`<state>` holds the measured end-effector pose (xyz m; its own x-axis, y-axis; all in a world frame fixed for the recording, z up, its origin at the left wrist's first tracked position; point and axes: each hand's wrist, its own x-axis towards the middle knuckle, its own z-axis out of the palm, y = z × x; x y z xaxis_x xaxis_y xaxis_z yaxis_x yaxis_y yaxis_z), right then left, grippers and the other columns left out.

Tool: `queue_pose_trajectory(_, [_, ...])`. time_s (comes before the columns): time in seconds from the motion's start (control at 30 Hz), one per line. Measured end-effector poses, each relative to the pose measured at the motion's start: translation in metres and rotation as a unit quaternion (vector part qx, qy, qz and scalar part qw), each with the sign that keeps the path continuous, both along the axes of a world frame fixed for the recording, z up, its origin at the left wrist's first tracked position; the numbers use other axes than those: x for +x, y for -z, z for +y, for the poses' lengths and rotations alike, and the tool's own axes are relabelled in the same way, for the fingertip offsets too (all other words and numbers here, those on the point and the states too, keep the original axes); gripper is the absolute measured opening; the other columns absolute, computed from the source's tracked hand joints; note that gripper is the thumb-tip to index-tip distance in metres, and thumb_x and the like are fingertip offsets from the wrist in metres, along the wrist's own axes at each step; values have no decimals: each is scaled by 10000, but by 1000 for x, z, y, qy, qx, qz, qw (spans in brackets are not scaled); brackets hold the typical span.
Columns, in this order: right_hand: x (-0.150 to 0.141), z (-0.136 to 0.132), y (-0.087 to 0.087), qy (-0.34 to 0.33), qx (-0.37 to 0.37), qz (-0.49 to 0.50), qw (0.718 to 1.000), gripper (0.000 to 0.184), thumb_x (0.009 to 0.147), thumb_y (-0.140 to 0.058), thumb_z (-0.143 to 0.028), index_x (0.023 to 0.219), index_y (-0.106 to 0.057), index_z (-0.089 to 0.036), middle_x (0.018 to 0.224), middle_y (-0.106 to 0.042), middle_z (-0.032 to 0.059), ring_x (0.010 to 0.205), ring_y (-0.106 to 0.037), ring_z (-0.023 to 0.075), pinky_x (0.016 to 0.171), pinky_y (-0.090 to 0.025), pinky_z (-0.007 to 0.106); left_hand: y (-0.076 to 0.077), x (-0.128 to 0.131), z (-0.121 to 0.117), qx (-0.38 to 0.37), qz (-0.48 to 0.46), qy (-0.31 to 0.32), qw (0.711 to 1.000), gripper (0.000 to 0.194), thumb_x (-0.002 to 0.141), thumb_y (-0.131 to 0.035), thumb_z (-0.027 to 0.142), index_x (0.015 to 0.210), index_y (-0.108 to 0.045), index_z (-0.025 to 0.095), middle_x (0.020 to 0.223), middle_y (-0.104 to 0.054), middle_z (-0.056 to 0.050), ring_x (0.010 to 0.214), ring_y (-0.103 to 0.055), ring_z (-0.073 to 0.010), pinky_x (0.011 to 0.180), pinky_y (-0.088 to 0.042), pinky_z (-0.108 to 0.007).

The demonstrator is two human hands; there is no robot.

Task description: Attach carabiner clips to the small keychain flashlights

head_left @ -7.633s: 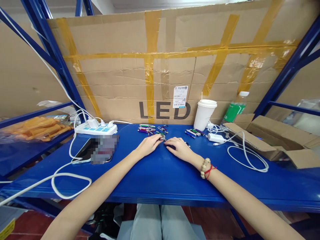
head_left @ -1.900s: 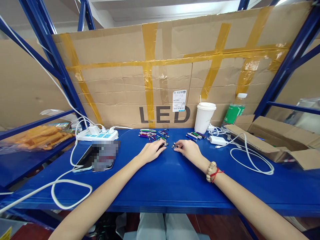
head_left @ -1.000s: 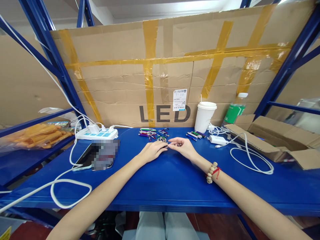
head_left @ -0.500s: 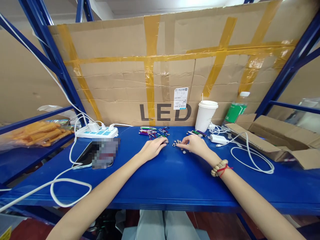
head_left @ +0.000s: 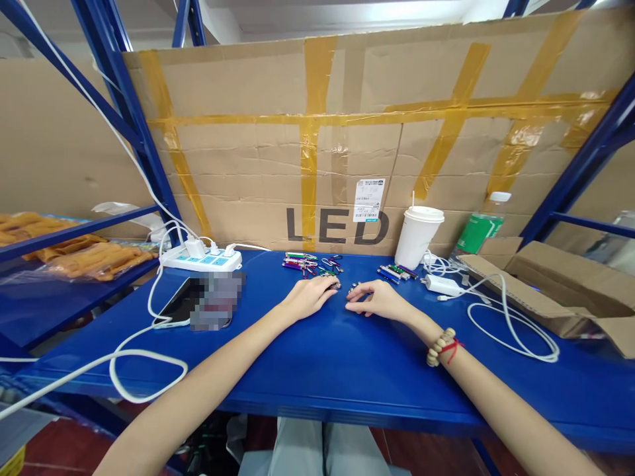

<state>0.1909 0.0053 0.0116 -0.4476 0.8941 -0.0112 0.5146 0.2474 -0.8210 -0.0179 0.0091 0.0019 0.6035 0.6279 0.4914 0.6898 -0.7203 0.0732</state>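
Note:
My left hand (head_left: 311,297) rests on the blue tabletop, its fingers curled over small shiny metal pieces (head_left: 338,285) that show at the fingertips. Facing it, my right hand (head_left: 381,299) lies low over the table with bent fingers, thumb and forefinger a little apart. More small metal pieces (head_left: 354,287) lie just beyond its fingertips, partly hidden by the hand. Behind my left hand are small coloured carabiner clips (head_left: 331,263) and a group of slim coloured metal tubes (head_left: 299,260). Further slim tubes (head_left: 394,273) lie behind my right hand.
A white lidded cup (head_left: 419,237) with a straw and a green-labelled bottle (head_left: 480,226) stand at the back right. An open cardboard box (head_left: 546,291) and a white charger (head_left: 443,285) with cable are rightward. Leftward lie a power strip (head_left: 203,258) and a phone (head_left: 173,301).
My right hand has moved nearer to my left hand, and its thumb and forefinger have parted. The loose metal pieces sit closer together or are now covered. The view has shifted slightly.

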Motion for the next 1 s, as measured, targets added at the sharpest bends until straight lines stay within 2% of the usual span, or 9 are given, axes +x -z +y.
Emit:
queue_pose_trajectory(0.07, [0, 1, 1, -9, -4, 9, 1000, 520, 550, -713, -400, 952, -623, -83, 896, -613, 87, 638, -582, 126, 503, -490, 204, 0, 0, 0, 5, 0, 3, 1000, 311, 917, -283, 367, 1099, -471, 201, 1151, -527, 24, 1005, -525, -103, 817, -423, -211])
queue_pose_trajectory(0.13, [0, 3, 4, -16, 13, 9, 1000, 471, 561, -708, -367, 935, -628, -92, 897, -614, 79, 619, -578, 120, 517, -475, 209, 0, 0, 0, 6, -2, 5, 1000, 307, 917, -286, 364, 1097, -473, 200, 1143, -531, 28, 999, -526, -100, 811, -421, -207])
queue_pose_trajectory(0.27, [1, 7, 10, -8, 119, -36, 992, 279, 663, -640, -358, 824, -666, -132, 839, -622, 35, 610, -549, 96, 589, -442, 221, 1, -1, 0, 1, 1, 3, 1000, 304, 916, -288, 366, 1100, -466, 202, 1142, -530, 35, 1002, -525, -100, 816, -421, -214])
queue_pose_trajectory(0.4, [2, 9, 15, -4, 195, -76, 978, 228, 705, -613, -373, 803, -677, -177, 808, -613, 3, 633, -519, 93, 620, -422, 226, 0, -1, 0, -2, 4, 3, 1000, 289, 915, -295, 356, 1098, -462, 206, 1148, -525, 36, 1007, -522, -102, 812, -423, -217])
queue_pose_trajectory(0.6, [4, 12, 14, 64, 199, -117, 971, 257, 697, -636, -381, 815, -659, -153, 813, -615, 8, 676, -550, 96, 635, -424, 212, -3, 0, -3, -8, 6, 4, 1000, 282, 912, -311, 349, 1102, -461, 204, 1144, -528, 44, 1008, -524, -101, 832, -420, -222])
queue_pose_trajectory(0.8, [8, 14, 13, 83, 190, -136, 969, 212, 725, -627, -266, 890, -640, -134, 814, -623, 9, 708, -559, 98, 657, -429, 205, -1, 1, -1, -11, 12, 6, 1000, 293, 910, -313, 359, 1101, -471, 202, 1137, -535, 38, 1011, -526, -105, 838, -420, -223])
queue_pose_trajectory(1.0, [10, 12, 11, 112, 184, -143, 966, 286, 690, -661, -322, 898, -633, -128, 815, -613, 22, 717, -547, 119, 647, -419, 225, 0, 1, 0, -5, 12, 6, 1000, 305, 909, -308, 371, 1102, -471, 199, 1131, -537, 35, 1003, -528, -103, 851, -415, -215])
